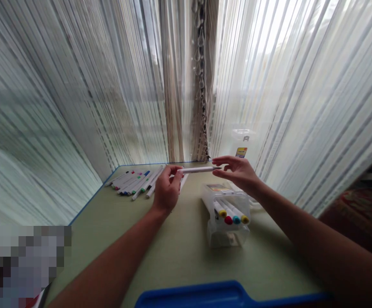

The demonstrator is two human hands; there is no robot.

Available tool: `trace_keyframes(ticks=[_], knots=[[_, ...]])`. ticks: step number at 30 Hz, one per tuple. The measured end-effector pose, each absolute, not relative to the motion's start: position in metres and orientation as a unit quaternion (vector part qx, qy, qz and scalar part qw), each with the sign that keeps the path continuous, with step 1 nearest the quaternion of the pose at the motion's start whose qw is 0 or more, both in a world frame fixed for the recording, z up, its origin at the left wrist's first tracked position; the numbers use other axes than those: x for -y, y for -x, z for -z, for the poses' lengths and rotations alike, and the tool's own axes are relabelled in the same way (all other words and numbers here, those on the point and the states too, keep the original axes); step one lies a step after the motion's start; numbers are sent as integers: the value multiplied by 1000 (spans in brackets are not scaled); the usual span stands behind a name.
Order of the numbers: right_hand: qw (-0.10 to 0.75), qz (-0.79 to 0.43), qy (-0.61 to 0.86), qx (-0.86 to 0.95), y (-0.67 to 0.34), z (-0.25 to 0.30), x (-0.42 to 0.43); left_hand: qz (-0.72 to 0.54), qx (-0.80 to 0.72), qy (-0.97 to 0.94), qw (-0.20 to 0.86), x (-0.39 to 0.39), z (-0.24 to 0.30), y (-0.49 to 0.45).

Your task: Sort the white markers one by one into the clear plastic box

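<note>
A white marker (196, 170) is held level above the green table (179, 252). My left hand (167, 190) is closed on its left end. My right hand (237, 172) pinches its right end between thumb and fingers. Below my right hand lies a clear plastic marker case (226, 216) on its side, with several markers in it showing yellow, red and blue caps. A row of loose white markers (137, 183) with coloured caps lies at the far left of the table, just beyond my left hand.
Sheer striped curtains (108, 94) hang close round the table's far and side edges. A clear lid with a label (242, 143) stands at the back right. A blue plastic tray edge (205, 295) lies at the near edge.
</note>
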State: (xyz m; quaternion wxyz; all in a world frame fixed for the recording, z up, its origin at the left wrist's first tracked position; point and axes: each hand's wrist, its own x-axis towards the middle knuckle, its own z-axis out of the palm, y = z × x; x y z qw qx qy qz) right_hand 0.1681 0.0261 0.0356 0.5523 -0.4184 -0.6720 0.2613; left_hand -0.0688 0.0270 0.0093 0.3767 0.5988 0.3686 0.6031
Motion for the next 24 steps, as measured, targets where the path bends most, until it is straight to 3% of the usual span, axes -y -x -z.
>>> trace_keyframes(ticks=[15, 24], knots=[[500, -149, 406, 750, -168, -28, -30, -588, -368, -617, 372, -29, -6, 69], [451, -12, 347, 822, -176, -21, -37, -597, -365, -625, 346, -19, -15, 66]])
